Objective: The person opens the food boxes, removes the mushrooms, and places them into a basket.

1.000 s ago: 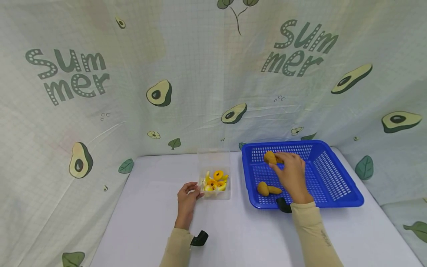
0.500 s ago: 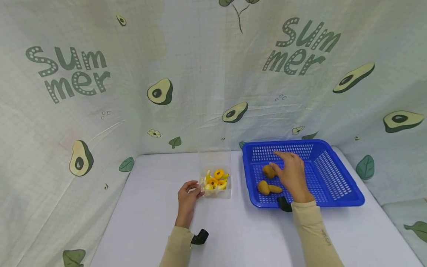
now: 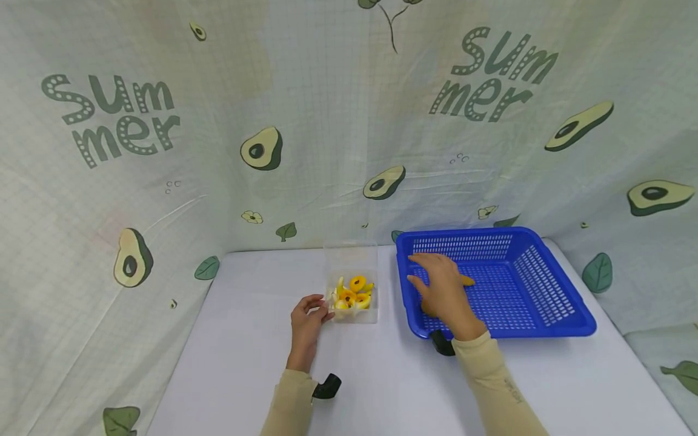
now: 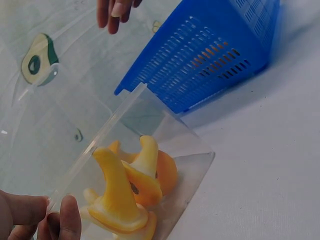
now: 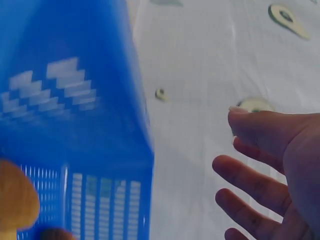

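At the left wall of a small clear plastic box (image 3: 364, 317), my left hand (image 3: 306, 330) pinches the edge between thumb and fingers. The left wrist view shows yellow and orange mushroom-shaped pieces (image 4: 115, 185) heaped inside it. My right hand (image 3: 446, 293) is over the left part of the blue basket (image 3: 537, 290), fingers spread and holding nothing. Beneath it are brown mushrooms, mostly hidden in the head view: one stem (image 3: 467, 280) shows beyond the hand and a cap (image 3: 428, 308) beside the palm. A brown cap (image 5: 17, 197) appears large in the right wrist view.
The box's transparent lid (image 3: 351, 257) stands raised at the back. A white table (image 3: 240, 339) carries both containers, the basket being to the right of the box. A printed curtain (image 3: 305, 121) rises behind. Dark wrist mounts (image 3: 327, 386) stick out from the sleeves.
My right hand let go of a brown mushroom, which dropped into the basket, then moved left and toward me over the mushrooms. My left hand stayed at the box.
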Demonstrator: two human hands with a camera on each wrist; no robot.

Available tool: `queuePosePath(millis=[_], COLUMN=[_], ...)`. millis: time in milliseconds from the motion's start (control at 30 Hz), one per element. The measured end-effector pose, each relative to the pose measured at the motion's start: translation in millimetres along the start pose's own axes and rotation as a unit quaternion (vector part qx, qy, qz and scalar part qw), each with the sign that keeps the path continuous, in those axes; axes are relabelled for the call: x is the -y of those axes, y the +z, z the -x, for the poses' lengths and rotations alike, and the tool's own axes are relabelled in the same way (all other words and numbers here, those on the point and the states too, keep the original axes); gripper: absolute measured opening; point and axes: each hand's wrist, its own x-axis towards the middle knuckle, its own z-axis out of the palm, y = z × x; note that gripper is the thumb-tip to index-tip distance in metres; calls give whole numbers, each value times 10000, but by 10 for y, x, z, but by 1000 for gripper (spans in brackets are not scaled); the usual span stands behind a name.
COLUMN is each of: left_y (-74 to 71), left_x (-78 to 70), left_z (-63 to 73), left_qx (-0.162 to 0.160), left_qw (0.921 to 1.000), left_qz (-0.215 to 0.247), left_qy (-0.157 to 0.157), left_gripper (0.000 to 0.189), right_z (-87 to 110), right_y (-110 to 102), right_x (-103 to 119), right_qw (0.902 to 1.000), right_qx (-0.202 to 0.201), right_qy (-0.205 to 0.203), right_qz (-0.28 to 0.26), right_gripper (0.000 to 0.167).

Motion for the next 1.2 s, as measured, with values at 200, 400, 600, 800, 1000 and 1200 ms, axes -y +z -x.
queuePosePath(millis=[200,400,600,800,1000,1200], left_y=[-7,-14,-22,-15,-18,-22], left_x=[-2,12,2,-25,-32,-24], left_z=[-6,-11,-5,17,30,25], left_qx=[-48,0,44,65,103,137], left_qw=[10000,10000,9999,9999,9999,9998], left_qz=[-8,53,123,112,77,116], left_qy=[-46,-60,-48,-53,-2,15], left_gripper=[30,30,30,31,32,33], right_z=[-23,-35,-32,-46,-78,-146], right_y=[213,424,653,820,906,959], right_x=[236,404,545,604,577,545], right_qw=[9987,9962,9925,9882,9850,9812], right_qx=[356,717,1059,1356,1583,1770], right_qy=[-345,-491,-596,-683,-677,-734], right_qz=[117,64,-162,-215,-134,-244], right_gripper=[40,42,37,32,28,24])
